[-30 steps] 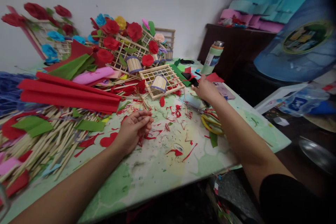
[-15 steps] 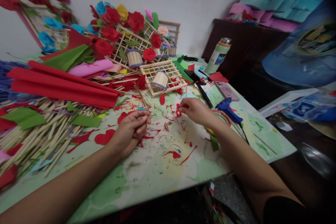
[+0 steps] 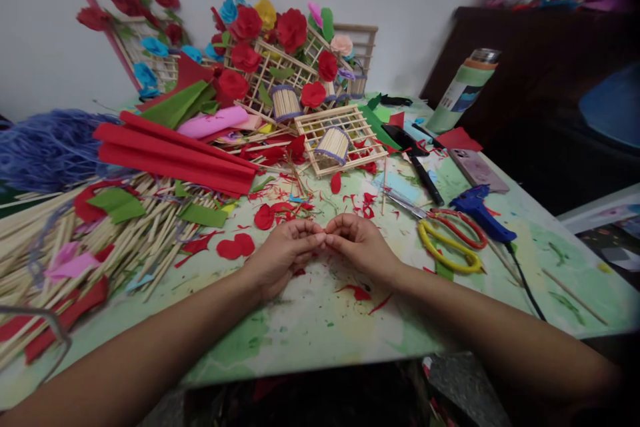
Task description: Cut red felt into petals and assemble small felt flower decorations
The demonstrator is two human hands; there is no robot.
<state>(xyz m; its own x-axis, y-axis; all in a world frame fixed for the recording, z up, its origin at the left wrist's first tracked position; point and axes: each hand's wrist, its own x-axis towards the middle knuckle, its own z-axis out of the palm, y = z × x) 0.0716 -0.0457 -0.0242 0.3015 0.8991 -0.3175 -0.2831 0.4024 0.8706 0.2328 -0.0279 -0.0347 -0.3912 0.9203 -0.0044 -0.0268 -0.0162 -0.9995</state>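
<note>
My left hand [image 3: 287,253] and my right hand [image 3: 361,245] meet at the fingertips above the table. Both are closed in a pinch, thumbs against forefingers. A speck of red shows where they touch, but what they hold is too small and hidden to make out. Left of my left hand lie cut red petals [image 3: 235,246]. Scissors [image 3: 453,240] with yellow and red handles rest to the right of my right hand. Red paper scraps [image 3: 357,292] are scattered below and around both hands.
Stick lattice frames [image 3: 345,140] with paper flowers [image 3: 291,30] stand at the back. Folded red paper [image 3: 175,153] and a pile of wooden sticks [image 3: 165,227] lie left, by blue string [image 3: 55,147]. A blue glue gun [image 3: 483,213], a phone [image 3: 477,170] and a bottle [image 3: 463,92] are right.
My right hand has moved left from the red scraps to join my left hand at the fingertips. The view has turned left, and the scissors are now uncovered.
</note>
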